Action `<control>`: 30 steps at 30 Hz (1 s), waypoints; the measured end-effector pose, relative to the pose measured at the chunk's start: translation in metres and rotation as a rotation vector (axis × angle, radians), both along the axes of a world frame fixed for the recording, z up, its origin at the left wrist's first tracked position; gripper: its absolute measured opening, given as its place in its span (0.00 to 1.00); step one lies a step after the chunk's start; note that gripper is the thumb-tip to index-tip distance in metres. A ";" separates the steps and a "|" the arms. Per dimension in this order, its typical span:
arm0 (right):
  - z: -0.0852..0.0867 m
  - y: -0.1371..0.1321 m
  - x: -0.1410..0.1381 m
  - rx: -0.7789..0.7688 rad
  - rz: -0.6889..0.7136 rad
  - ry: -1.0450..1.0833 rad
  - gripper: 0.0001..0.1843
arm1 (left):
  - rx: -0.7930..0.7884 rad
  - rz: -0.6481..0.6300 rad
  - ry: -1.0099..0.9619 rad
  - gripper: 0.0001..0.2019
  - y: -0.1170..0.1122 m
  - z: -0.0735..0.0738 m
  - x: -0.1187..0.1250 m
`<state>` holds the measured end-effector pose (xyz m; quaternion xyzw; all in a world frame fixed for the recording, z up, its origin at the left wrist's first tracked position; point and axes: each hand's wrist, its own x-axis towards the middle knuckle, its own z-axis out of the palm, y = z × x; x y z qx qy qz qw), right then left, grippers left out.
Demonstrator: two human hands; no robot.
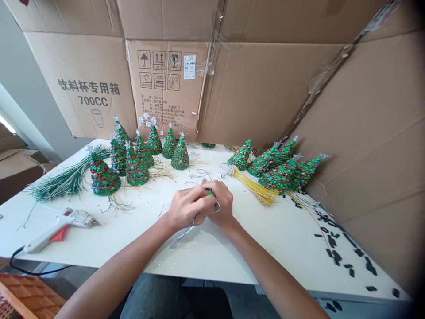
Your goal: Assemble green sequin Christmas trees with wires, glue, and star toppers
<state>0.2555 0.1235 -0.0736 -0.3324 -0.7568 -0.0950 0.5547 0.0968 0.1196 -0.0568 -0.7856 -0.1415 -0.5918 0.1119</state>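
Note:
My left hand (188, 207) and my right hand (222, 204) meet at the middle of the white table (212, 252), both closed around a small green object (210, 192). Most of that object is hidden by my fingers, though its green top shows. Thin silver wires (186, 231) trail from my hands toward the table's front edge. Several small beaded Christmas trees (180, 154) with star tops stand beyond my hands, and more (282, 170) lie on their sides to the right.
A hot glue gun (66, 226) with a black cord lies at the left. Bundles of green wire (69, 179) and yellow wire (254, 187) rest on the table. Black scraps (345, 252) are scattered at the right. Cardboard panels (365, 124) stand along the back and right.

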 end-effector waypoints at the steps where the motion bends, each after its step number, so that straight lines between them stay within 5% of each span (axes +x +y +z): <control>1: 0.000 0.000 0.000 -0.002 -0.002 -0.001 0.04 | 0.011 0.009 -0.002 0.08 0.000 -0.001 0.000; 4: 0.000 0.000 0.000 -0.007 -0.007 -0.002 0.04 | 0.021 0.021 -0.001 0.13 0.002 -0.001 0.000; 15: 0.000 0.001 -0.001 0.015 -0.008 0.001 0.05 | -0.064 -0.033 0.008 0.05 -0.002 0.007 -0.002; 27: 0.000 0.000 -0.001 0.004 -0.024 -0.003 0.06 | 0.082 0.052 0.018 0.14 0.000 -0.001 -0.001; 30: 0.001 0.000 -0.002 -0.004 -0.022 -0.002 0.05 | 0.062 0.019 -0.005 0.10 0.000 0.000 -0.001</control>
